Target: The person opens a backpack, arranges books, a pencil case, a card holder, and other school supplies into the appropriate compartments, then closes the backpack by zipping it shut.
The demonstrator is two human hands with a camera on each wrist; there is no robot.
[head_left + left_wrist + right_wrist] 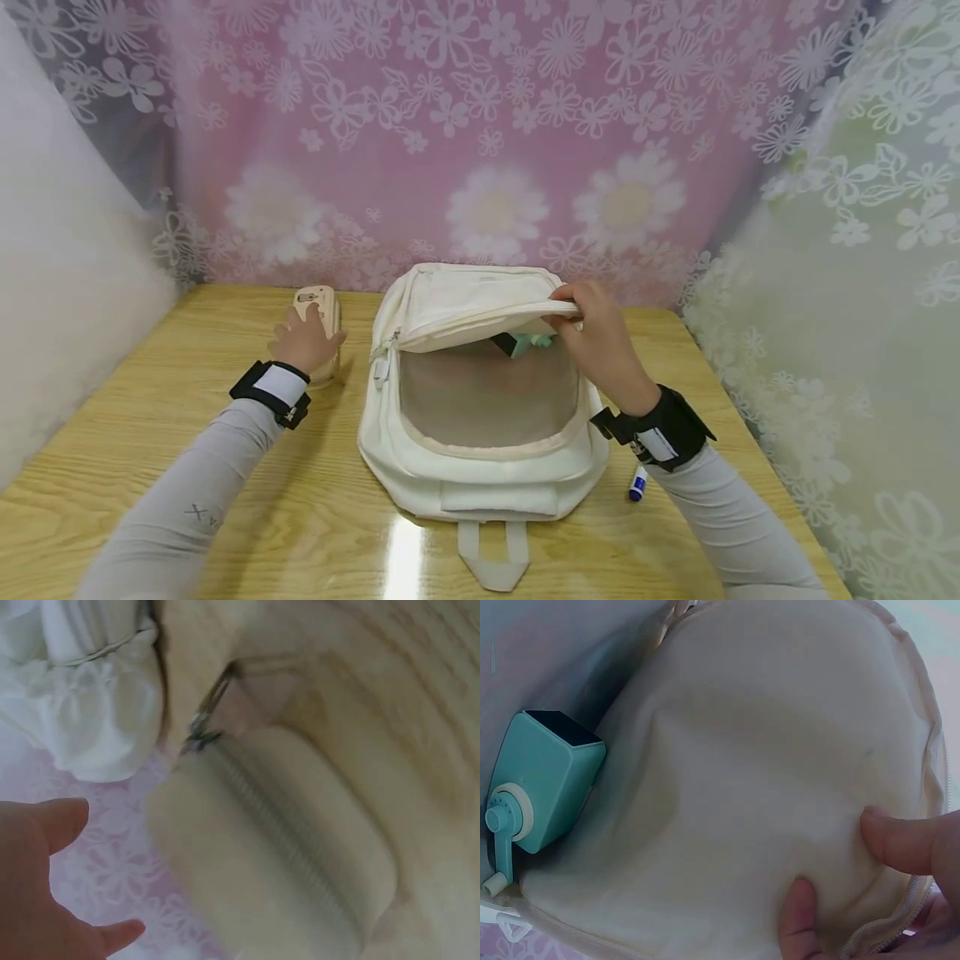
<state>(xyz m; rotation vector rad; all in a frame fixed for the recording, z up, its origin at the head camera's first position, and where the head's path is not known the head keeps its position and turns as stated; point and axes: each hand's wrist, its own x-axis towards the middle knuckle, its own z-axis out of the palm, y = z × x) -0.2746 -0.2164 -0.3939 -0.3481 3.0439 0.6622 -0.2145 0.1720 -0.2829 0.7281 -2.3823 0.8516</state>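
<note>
A cream backpack [420, 479] lies on the table, its main compartment unzipped. My right hand [603, 350] pinches the edge of its flap [487, 321] and holds it raised, thumb on the inner side in the right wrist view. Inside, by the base of the flap, sits a teal pencil sharpener [551, 780] with a hand crank. To the left of the backpack stands a beige zippered pencil case [247, 840]. My left hand [303, 342] is at the case with its fingers spread; the left wrist view shows thumb and finger apart, and contact is unclear.
A white marker with a blue cap [637, 483] lies right of the backpack, near my right forearm. The backpack's handle loop [495, 575] points toward me. Floral curtains [495, 125] hang behind the wooden table [97, 433] and along its sides.
</note>
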